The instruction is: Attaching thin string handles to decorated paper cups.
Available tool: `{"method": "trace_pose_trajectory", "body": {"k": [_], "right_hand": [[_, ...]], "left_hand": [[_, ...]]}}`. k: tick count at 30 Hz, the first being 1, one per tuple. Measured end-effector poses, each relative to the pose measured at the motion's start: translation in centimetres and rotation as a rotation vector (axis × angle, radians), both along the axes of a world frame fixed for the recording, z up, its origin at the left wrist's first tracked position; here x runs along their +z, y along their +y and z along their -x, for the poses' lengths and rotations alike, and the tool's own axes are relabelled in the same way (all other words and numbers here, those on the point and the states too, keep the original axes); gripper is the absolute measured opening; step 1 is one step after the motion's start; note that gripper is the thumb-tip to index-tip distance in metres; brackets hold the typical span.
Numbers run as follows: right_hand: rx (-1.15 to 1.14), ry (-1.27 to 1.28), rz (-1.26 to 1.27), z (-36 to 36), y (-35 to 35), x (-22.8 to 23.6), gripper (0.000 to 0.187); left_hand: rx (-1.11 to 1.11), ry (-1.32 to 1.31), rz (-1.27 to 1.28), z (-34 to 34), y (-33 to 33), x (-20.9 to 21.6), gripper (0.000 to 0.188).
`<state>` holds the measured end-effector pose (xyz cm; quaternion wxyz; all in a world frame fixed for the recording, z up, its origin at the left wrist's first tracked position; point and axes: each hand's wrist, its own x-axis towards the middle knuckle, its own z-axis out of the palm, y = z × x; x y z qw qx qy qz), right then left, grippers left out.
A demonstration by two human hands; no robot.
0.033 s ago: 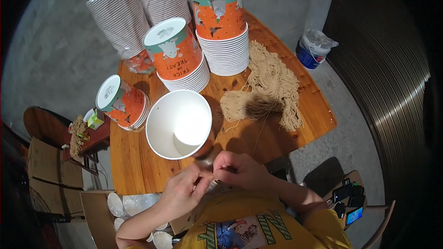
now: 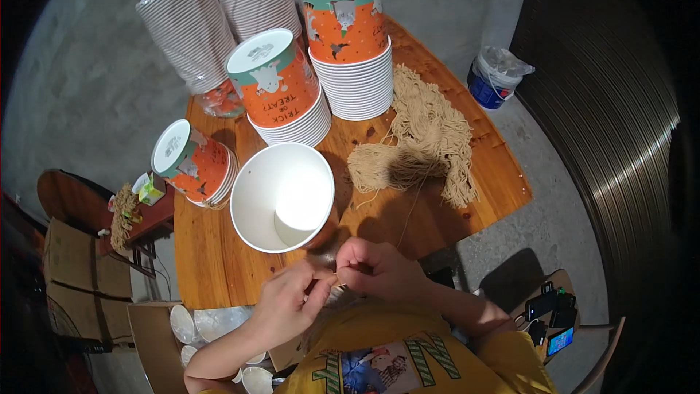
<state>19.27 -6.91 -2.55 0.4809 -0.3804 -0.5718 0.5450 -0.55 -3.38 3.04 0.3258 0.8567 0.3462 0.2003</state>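
Observation:
Close together at the table's near edge, my left hand (image 2: 295, 293) and my right hand (image 2: 380, 268) are both closed in a fingertip pinch. A short bit of tan cord (image 2: 336, 278) shows between their fingertips. From the right hand's side a thin strand runs back to a heap of tan cords (image 2: 434, 142) on the right of the table. Just beyond my hands a white-lined paper bucket (image 2: 251, 201) stands with its mouth toward me. The ends of the held cord are hidden by my fingers.
Behind stand upside-down stacks of orange printed buckets (image 2: 277, 91), (image 2: 350, 36), and a shorter stack (image 2: 195, 164) at left. Plastic-wrapped bucket stacks (image 2: 186, 29) lean by the wall. A cardboard box (image 2: 157, 335) sits below left. A blue pail (image 2: 490, 87) and a stool with devices (image 2: 558, 310) are right.

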Motion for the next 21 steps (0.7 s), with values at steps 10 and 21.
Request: {"method": "trace_pose_trajectory", "body": {"k": [10,21], "right_hand": [[-0.514,-0.156,-0.116,2.6,2.6,-2.3,0.010],[-0.555,-0.057,-0.228,3.3,4.2,-4.1,0.016]], "left_hand": [[0.113,0.053,-0.464,-0.7,3.0,0.1,0.025],[0.150,0.049,-0.369,-0.9,3.2,-0.3,0.027]]}}
